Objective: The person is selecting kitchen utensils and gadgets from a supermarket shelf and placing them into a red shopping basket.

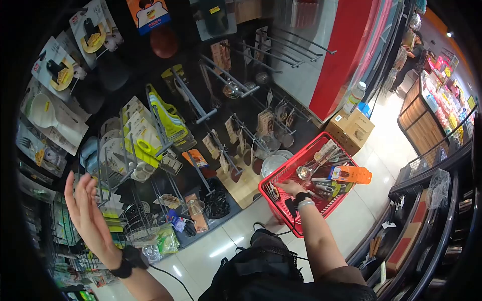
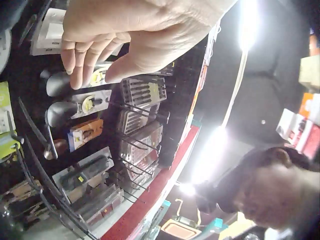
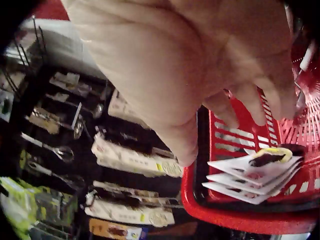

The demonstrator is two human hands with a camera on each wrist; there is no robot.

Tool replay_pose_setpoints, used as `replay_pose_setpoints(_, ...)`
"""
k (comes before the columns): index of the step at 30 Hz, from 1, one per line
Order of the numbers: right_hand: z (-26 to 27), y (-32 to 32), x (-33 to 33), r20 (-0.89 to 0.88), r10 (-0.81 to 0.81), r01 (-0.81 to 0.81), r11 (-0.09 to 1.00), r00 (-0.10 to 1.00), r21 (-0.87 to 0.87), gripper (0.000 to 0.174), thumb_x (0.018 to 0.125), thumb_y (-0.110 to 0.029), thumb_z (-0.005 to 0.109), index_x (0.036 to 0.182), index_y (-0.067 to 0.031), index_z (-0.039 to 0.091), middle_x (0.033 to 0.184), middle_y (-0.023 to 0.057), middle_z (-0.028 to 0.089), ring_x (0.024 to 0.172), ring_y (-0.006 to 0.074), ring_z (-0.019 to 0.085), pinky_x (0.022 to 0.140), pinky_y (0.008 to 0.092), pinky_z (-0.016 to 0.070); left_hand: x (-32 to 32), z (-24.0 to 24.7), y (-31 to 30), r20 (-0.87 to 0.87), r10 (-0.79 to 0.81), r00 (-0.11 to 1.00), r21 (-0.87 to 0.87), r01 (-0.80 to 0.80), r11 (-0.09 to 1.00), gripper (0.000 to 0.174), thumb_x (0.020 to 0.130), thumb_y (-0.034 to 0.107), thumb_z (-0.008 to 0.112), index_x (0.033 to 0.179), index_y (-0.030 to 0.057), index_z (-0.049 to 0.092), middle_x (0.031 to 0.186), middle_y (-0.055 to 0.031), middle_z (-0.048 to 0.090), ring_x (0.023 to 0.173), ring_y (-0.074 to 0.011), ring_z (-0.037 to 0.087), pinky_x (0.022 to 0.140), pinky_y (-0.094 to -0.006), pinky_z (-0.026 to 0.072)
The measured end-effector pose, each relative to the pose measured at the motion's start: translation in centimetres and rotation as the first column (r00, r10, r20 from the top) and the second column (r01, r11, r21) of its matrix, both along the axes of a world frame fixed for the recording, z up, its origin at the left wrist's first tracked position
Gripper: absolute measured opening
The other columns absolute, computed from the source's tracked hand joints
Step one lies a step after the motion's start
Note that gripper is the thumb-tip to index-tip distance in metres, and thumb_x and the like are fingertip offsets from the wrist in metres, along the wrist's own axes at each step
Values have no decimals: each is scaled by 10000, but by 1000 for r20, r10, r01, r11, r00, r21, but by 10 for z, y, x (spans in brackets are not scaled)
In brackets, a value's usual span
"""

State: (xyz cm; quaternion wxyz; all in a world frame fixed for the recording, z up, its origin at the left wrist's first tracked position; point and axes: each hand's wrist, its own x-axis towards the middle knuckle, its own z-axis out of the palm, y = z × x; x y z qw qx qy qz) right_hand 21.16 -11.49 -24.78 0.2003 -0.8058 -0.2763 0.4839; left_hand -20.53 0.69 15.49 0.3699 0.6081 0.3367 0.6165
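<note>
Left hand (image 1: 88, 210) raised, fingers spread, empty, near utensil rack (image 1: 201, 118). Right hand (image 1: 290, 188) loose, empty, inside red basket (image 1: 287, 166), set within reach.

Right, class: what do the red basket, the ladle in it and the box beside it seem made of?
The red basket looks like plastic: glossy, moulded lattice walls. The ladle is probably steel: silvery, shiny bowl. The box looks like cardboard: matt brown faces.
</note>
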Motion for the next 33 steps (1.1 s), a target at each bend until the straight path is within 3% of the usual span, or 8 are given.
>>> replay_pose_setpoints(4,-8,21,-20,-58,58,-61,997,997,-42,695,749,-596,586,940,71,622,784,177,644,688,254,637,592,368,487,13,-13,-25,-42,-67,997,-57,65,996,430,914,93,502,1295,-28,343,972,-104,567,863,-135,533,849,-270,412)
replay_pose_setpoints(16,-52,37,-39,412,46,-57,998,910,16,336,726,-325,591,862,-30,677,885,221,641,881,351,628,782,405,512,29,-37,-49,-130,-102,986,-215,72,974,314,901,63,503,1195,-16,429,820,-93,603,735,-123,550,754,-244,429)
replay_pose_setpoints(20,-99,27,-5,479,309,-285,950,822,-124,293,734,-293,598,860,-39,676,847,208,644,855,346,631,768,397,526,38,-46,-54,-153,-139,978,-290,90,953,248,892,32,490,1134,-21,469,814,-93,615,724,-131,577,710,-245,450)
replay_pose_setpoints(24,-84,-17,36,473,87,-127,990,877,54,325,760,-280,626,895,13,652,867,263,623,875,387,616,749,425,496,43,-56,-62,-240,-307,921,-399,195,896,176,881,13,500,1049,-39,520,832,-103,636,761,-139,613,724,-242,471)
replay_pose_setpoints(25,-35,-27,38,495,193,-251,966,847,54,277,756,-208,611,904,23,649,865,258,625,844,375,627,723,409,496,43,-65,-62,-315,-343,885,-378,215,900,155,876,15,512,1019,-39,540,827,-101,643,764,-143,622,714,-242,478)
replay_pose_setpoints(28,40,-61,45,377,-33,-73,961,926,266,287,786,-216,586,844,61,627,632,130,617,586,193,603,578,339,479,54,-79,-67,-513,-444,735,-336,304,891,111,854,26,557,936,-39,595,799,-97,662,751,-140,641,675,-245,492)
replay_pose_setpoints(30,109,-79,31,25,-221,194,899,975,393,240,815,-142,555,795,89,619,591,63,578,522,109,557,491,274,451,63,-98,-69,-517,-494,699,-304,389,870,128,834,35,585,936,-35,615,794,-101,668,708,-137,647,646,-252,495)
replay_pose_setpoints(33,178,-96,18,-22,-218,202,858,976,472,227,851,-145,545,839,65,632,632,13,578,521,73,520,489,226,426,75,-126,-72,-591,-526,612,-258,474,842,202,818,70,615,998,-22,606,843,-114,661,784,-205,646,705,-292,496)
